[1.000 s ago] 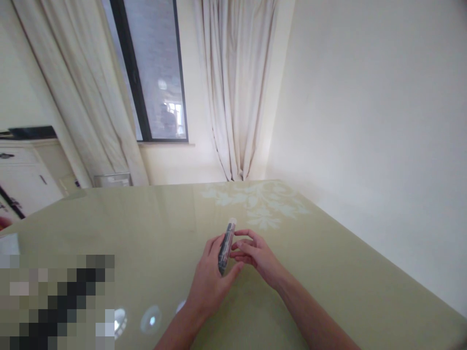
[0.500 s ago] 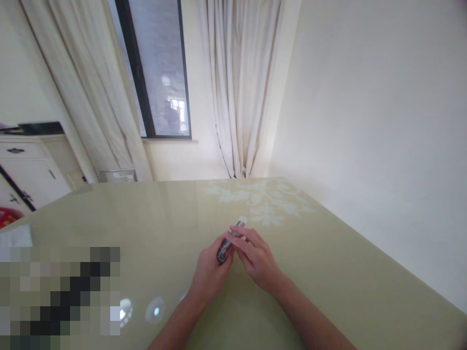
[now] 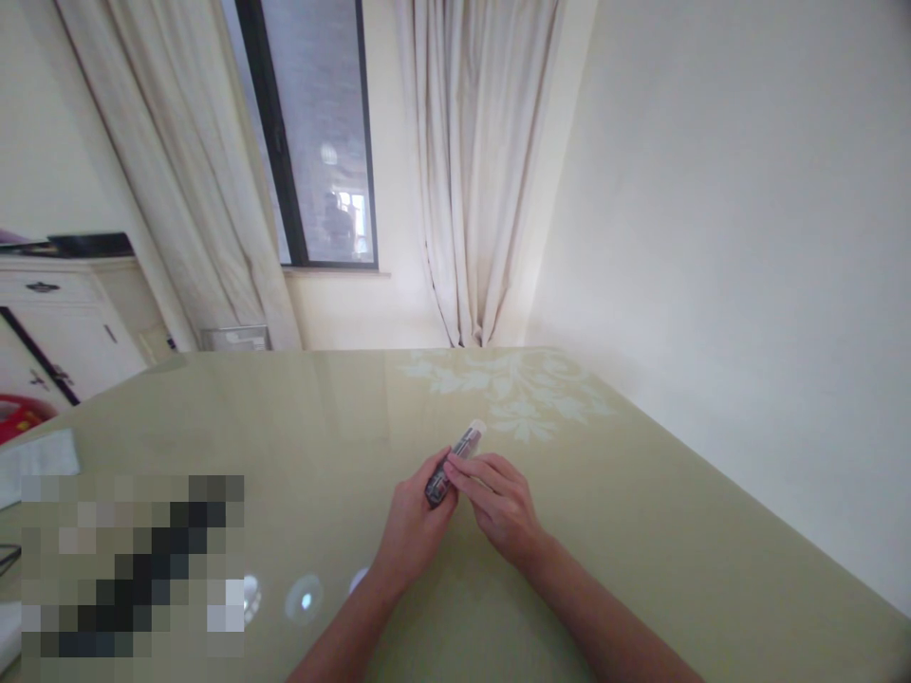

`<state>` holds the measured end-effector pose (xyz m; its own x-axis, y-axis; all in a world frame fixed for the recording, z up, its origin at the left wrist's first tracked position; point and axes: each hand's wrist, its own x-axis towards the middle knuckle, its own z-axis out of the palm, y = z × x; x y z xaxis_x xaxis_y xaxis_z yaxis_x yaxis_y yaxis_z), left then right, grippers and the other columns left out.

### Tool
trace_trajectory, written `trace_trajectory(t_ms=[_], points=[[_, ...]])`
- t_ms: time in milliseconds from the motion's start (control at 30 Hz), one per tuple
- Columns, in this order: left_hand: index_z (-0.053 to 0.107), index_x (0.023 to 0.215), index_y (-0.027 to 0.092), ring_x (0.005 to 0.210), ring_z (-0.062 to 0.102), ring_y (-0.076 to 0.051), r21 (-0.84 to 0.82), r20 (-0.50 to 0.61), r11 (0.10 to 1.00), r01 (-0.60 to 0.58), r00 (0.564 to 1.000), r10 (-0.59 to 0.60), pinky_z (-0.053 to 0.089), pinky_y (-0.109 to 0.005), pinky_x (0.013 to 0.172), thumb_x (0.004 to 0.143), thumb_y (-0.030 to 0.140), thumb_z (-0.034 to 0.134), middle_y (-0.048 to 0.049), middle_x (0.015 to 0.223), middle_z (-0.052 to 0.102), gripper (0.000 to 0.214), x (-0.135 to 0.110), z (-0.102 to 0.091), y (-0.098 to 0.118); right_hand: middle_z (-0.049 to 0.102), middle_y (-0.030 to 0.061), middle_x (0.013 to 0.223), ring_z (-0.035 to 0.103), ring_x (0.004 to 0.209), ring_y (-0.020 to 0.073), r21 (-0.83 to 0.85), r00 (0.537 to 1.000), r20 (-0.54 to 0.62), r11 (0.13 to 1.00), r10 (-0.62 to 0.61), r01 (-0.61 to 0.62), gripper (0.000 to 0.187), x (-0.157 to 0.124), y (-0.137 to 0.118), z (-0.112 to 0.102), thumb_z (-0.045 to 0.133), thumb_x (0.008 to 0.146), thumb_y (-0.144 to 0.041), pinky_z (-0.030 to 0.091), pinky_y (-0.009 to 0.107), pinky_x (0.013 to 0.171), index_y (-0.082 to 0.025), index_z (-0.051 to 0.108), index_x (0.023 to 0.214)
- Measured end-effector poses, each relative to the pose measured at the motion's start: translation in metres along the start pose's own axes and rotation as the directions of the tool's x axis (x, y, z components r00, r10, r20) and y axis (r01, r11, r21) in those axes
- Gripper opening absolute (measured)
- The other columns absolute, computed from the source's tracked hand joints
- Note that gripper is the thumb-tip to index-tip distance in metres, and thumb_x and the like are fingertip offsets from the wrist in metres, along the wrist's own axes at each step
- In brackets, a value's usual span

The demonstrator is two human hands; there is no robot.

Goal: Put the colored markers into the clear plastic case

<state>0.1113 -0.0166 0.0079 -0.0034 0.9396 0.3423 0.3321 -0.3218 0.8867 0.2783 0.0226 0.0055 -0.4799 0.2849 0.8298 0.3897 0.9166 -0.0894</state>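
A slim dark tube with a clear cap [image 3: 461,450] is held over the glossy olive-green table [image 3: 641,531], its capped end pointing away and to the right. My left hand [image 3: 413,527] is closed around its lower dark end. My right hand [image 3: 500,507] is curled beside it, with the fingertips pinching the tube's middle. Both forearms reach in from the bottom edge.
A pixelated patch [image 3: 132,569] covers the table's near left. A pale cloth [image 3: 39,455] lies at the left edge, with a white cabinet [image 3: 64,323] beyond. Cream curtains [image 3: 476,171] flank a dark-framed window [image 3: 313,142]. A plain wall runs along the table's right side.
The tube has tilted further to the right. My right hand has closed in from an open pose beside the tube to a pinch on it. The view has drifted slightly left.
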Motion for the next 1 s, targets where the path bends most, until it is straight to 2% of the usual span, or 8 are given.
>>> trace_trajectory(t_ms=[200, 367, 433, 533, 600, 733, 867, 1000], points=[[0.064, 0.131, 0.019, 0.1, 0.072, -0.02, -0.067, 0.002, 0.998, -0.009, 1.0, 0.009, 0.058, -0.034, 0.091, 0.092, 0.035, 0.059, -0.0074, 0.121, 0.075, 0.042, 0.003, -0.001, -0.004, 0.076, 0.0061, 0.122, 0.07, 0.097, 0.0215, -0.088, 1.0, 0.004, 0.996, -0.007, 0.008, 0.048, -0.001, -0.002, 0.007, 0.052, 0.101, -0.015, 0.058, 0.037, 0.082, -0.031, 0.056, 0.146], [0.065, 0.13, 0.019, 0.103, 0.072, -0.022, -0.058, -0.025, 0.998, 0.017, 1.0, -0.019, 0.057, -0.037, 0.095, 0.089, 0.035, 0.063, -0.0068, 0.121, 0.075, 0.044, 0.007, -0.006, -0.011, 0.074, 0.0077, 0.126, 0.07, 0.105, 0.0207, -0.032, 0.998, 0.023, 0.998, 0.056, -0.055, 0.045, 0.002, -0.001, 0.013, 0.049, 0.102, -0.016, 0.057, 0.037, 0.089, -0.03, 0.058, 0.144], [0.067, 0.128, 0.021, 0.103, 0.072, -0.023, -0.027, 0.016, 1.0, 0.008, 1.0, -0.007, 0.057, -0.038, 0.094, 0.088, 0.036, 0.064, -0.0059, 0.12, 0.076, 0.043, 0.008, -0.009, -0.01, 0.074, 0.0085, 0.125, 0.07, 0.109, 0.0213, -0.02, 0.994, -0.027, 0.994, 0.108, -0.108, 0.044, 0.002, 0.005, 0.008, 0.049, 0.102, -0.016, 0.056, 0.038, 0.094, -0.029, 0.058, 0.144], [0.07, 0.125, 0.022, 0.102, 0.072, -0.024, 0.012, 0.07, 1.0, -0.005, 0.998, 0.005, 0.057, -0.038, 0.093, 0.089, 0.037, 0.063, -0.005, 0.118, 0.077, 0.04, 0.007, -0.014, -0.006, 0.07, 0.0109, 0.13, 0.066, 0.118, 0.0244, -0.05, 0.961, -0.123, 0.965, 0.248, -0.256, 0.045, -0.001, 0.022, -0.005, 0.052, 0.102, -0.021, 0.053, 0.043, 0.102, -0.028, 0.056, 0.146], [0.07, 0.125, 0.022, 0.103, 0.072, -0.025, 0.027, 0.079, 1.0, 0.001, 0.997, -0.003, 0.057, -0.038, 0.093, 0.089, 0.037, 0.063, -0.0042, 0.118, 0.077, 0.04, 0.007, -0.016, -0.003, 0.065, 0.0114, 0.139, 0.062, 0.125, 0.0264, -0.075, 0.956, -0.078, 0.955, 0.282, -0.288, 0.048, -0.003, 0.033, -0.015, 0.056, 0.102, -0.026, 0.05, 0.046, 0.106, -0.029, 0.052, 0.149], [0.071, 0.126, 0.024, 0.106, 0.072, -0.026, 0.035, 0.109, 0.999, -0.004, 0.994, 0.0, 0.056, -0.038, 0.095, 0.089, 0.037, 0.062, -0.0025, 0.12, 0.077, 0.04, 0.007, -0.019, 0.0, 0.067, 0.0085, 0.137, 0.063, 0.122, 0.0254, -0.068, 0.971, 0.064, 0.972, 0.23, -0.226, 0.044, -0.003, 0.044, -0.024, 0.057, 0.101, -0.025, 0.052, 0.046, 0.104, -0.031, 0.056, 0.145], [0.071, 0.127, 0.024, 0.103, 0.072, -0.025, 0.032, 0.115, 0.999, -0.002, 0.993, -0.001, 0.057, -0.037, 0.093, 0.089, 0.035, 0.061, -0.0019, 0.119, 0.077, 0.04, 0.007, -0.02, 0.001, 0.074, 0.0057, 0.124, 0.067, 0.114, 0.0223, -0.052, 0.987, 0.031, 0.986, 0.16, -0.158, 0.036, -0.002, 0.043, -0.018, 0.057, 0.102, -0.021, 0.055, 0.042, 0.1, -0.031, 0.066, 0.134], [0.071, 0.126, 0.024, 0.106, 0.072, -0.025, 0.01, 0.111, 1.0, -0.011, 0.994, 0.01, 0.056, -0.036, 0.096, 0.089, 0.033, 0.062, -0.0019, 0.12, 0.077, 0.038, 0.007, -0.019, -0.002, 0.076, 0.004, 0.122, 0.067, 0.115, 0.0216, -0.053, 0.992, -0.004, 0.99, 0.127, -0.127, 0.037, -0.005, 0.044, -0.011, 0.055, 0.102, -0.018, 0.055, 0.041, 0.098, -0.033, 0.067, 0.134]])
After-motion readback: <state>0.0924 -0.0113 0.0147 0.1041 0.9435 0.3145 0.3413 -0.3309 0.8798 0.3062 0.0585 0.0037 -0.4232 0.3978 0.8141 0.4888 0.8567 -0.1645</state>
